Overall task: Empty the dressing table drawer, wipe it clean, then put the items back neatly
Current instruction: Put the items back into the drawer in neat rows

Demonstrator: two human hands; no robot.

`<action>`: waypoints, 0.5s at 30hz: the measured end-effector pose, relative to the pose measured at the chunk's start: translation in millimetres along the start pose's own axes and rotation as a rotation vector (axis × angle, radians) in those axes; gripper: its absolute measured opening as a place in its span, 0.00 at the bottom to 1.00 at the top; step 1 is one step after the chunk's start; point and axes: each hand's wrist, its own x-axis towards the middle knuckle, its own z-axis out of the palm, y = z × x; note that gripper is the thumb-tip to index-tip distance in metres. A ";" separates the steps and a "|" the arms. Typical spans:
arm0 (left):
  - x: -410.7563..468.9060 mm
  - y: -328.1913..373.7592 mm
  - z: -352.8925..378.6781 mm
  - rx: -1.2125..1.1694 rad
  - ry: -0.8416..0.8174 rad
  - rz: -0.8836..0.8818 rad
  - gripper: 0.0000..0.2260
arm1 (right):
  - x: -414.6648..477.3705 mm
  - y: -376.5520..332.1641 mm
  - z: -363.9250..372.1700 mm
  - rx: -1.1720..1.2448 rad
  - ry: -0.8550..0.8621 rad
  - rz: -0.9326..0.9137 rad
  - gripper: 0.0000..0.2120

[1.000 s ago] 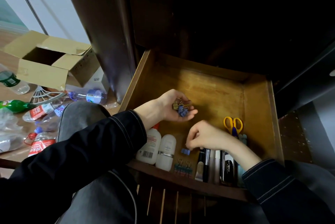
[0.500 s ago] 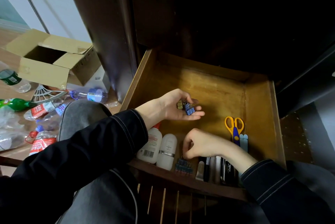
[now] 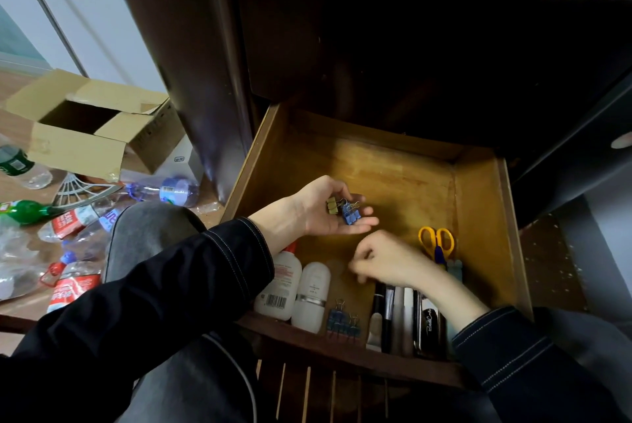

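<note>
Lying in the cupped, upturned left hand (image 3: 325, 217) at frame centre, loose binder clips (image 3: 346, 212) are held over the drawer (image 3: 396, 179). Just below-right of them the right hand (image 3: 384, 262) is poised, knuckles up, fingers curled and blurred; whether anything is pinched cannot be told.

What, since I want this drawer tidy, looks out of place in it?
Nothing stands out: the bottles, clip row, pens and scissors lie straight, side by side. Loose clips sit in the left hand, not yet placed.
</note>
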 end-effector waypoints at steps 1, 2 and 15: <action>0.4 -0.1 -0.3 -0.011 0.006 0.007 0.12 | -0.3 2.8 -7.0 0.000 0.110 0.053 0.12; 0.8 -0.4 -0.9 -0.023 0.014 0.014 0.13 | -2.1 5.8 -13.6 0.014 0.230 0.095 0.12; 0.0 -1.6 1.4 0.036 -0.157 -0.066 0.14 | -4.5 1.0 -18.8 0.203 0.542 -0.114 0.08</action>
